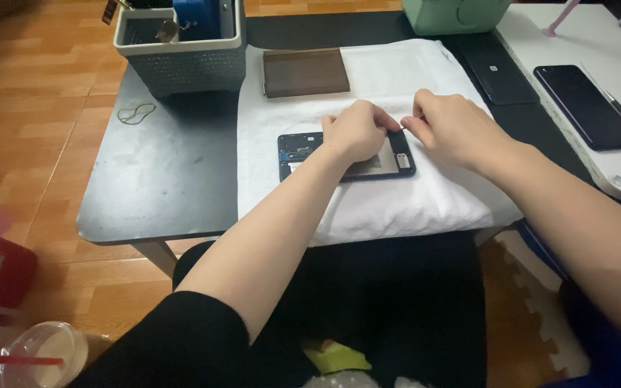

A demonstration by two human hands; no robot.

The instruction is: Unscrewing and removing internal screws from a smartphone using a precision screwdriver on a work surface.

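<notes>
An opened phone with its back cover off lies on a white towel on a low black table. My left hand rests curled on the phone's middle, fingers closed on its upper edge. My right hand is just to its right, thumb and forefinger pinched at something very small over the phone's right end; what it pinches is too small to tell. The phone's middle is hidden under my left hand.
A brown flat case lies on the towel's far side. A grey basket stands at the table's back left, with a rubber band beside it. A dark phone lies on a white tray at right; a black device sits near it.
</notes>
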